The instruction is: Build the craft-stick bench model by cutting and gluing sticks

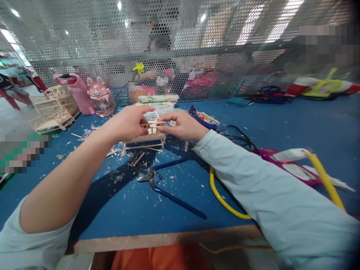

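Observation:
My left hand and my right hand meet above the middle of the table. Between their fingertips is a small railing of thin wooden sticks, pinched at its left end by one hand and at its right end by the other. Directly below it stands a little wooden stick frame on the blue tabletop; whether the two touch is hard to tell. Closer to me lie cutting pliers with long blue handles, their jaws apart.
Wood scraps surround the frame. A larger stick model, a pink bottle and a pink animal-eared jar stand back left. Bundled sticks lie behind. At right are a yellow tube and a purple device. Mesh borders the back.

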### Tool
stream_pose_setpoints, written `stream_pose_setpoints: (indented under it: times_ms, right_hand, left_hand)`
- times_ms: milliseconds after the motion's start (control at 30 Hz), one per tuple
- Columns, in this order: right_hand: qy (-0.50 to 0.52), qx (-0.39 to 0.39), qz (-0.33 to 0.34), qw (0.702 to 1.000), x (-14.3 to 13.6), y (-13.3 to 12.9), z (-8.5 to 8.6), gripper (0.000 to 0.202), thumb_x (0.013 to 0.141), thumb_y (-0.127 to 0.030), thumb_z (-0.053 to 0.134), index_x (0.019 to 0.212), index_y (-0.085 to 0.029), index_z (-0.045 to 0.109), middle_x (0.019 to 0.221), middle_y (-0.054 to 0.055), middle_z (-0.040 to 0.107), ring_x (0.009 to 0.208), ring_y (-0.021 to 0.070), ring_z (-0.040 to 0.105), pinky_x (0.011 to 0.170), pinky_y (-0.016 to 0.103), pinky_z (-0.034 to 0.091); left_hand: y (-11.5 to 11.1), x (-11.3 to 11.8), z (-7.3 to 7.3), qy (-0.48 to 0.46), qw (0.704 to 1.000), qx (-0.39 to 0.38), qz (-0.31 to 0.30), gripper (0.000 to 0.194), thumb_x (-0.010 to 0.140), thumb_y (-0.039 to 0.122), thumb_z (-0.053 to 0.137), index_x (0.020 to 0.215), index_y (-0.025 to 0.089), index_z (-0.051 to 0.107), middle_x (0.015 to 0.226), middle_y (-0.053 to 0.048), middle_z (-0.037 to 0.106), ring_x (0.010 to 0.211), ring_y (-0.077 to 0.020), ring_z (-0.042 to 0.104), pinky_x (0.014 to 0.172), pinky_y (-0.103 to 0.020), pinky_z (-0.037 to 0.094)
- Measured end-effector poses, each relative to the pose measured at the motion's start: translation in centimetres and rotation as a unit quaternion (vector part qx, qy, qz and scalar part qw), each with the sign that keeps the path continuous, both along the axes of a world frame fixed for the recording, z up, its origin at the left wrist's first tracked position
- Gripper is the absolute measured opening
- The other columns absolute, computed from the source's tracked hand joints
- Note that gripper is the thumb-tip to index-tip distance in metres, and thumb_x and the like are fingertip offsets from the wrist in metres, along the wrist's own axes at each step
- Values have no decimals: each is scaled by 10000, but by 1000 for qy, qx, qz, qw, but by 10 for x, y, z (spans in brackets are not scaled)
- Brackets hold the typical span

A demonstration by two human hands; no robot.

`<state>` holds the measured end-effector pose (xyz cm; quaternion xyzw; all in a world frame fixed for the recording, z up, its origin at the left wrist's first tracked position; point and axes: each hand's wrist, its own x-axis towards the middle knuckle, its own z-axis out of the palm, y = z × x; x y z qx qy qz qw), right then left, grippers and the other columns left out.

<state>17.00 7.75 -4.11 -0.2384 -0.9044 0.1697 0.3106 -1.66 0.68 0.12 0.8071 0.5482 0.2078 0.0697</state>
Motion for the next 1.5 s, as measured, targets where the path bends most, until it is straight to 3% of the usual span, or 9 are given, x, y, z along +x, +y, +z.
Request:
stream_pose_setpoints:
  times_ms: [433,533,600,700,767,933,1267,1433,1500]
  right_hand:
    - [-2,3,6,1000,1,-2,1,194,755,-289,591,875,-157,668,841,46,690,789,160,593,759,309,430]
    - [59,69,-12,996,4,-4,4,276,664,-240,622,929,-162,633,938,60,661,838,176,572,774,325,424]
    - [73,149,-43,985,6,-7,6,212,636,-219,610,843,-179,629,871,45,636,815,182,548,781,340,401]
    - [14,246,-77,966,9,-12,8,57,674,-232,588,704,-205,628,754,22,595,788,190,525,824,384,332]
    - [-23,284,-73,956,9,-14,7,88,717,-262,579,706,-214,651,742,22,588,781,191,518,830,403,295]
    - [-50,320,-66,944,7,-15,3,180,791,-333,555,743,-214,681,714,26,599,736,180,512,802,395,285]
    - [-39,381,-54,922,6,-8,-1,197,830,-277,524,748,-195,682,653,11,607,673,155,494,784,364,291]
    - [-32,377,-51,924,9,-16,8,186,840,-268,526,752,-183,665,674,11,624,669,143,494,799,358,299]
    - [-40,383,-45,922,13,-27,14,187,851,-266,516,760,-187,659,689,10,631,678,141,496,818,359,299]
  left_hand:
    - [3,4,-6,-24,999,28,-2,622,714,182,631,1316,140,483,847,-70,721,775,-190,638,757,-312,456]
    - [4,3,-7,-27,999,39,-1,621,705,157,631,1310,140,493,839,-65,722,750,-186,637,766,-314,459]
    - [4,3,-8,-26,999,44,-4,622,706,153,632,1312,143,492,840,-61,722,741,-184,637,768,-315,461]
    - [5,3,-8,-26,999,39,0,623,706,156,640,1311,147,492,838,-55,723,743,-184,638,765,-316,464]
    - [4,3,-7,-25,999,36,6,618,704,156,644,1305,148,498,841,-58,724,752,-189,639,764,-319,464]
    - [3,4,-6,-30,999,29,-2,625,715,166,639,1320,146,482,845,-62,730,768,-194,641,777,-321,462]
    - [2,3,-6,-21,1000,20,0,620,725,183,644,1322,149,479,884,-63,724,779,-172,639,791,-292,458]
    - [-8,4,6,-72,980,181,28,456,784,306,610,1210,149,572,1129,-101,651,994,-199,581,880,-322,424]
    - [-21,10,7,-93,971,217,37,301,849,295,518,1078,147,646,1052,-88,675,936,-181,586,850,-312,426]
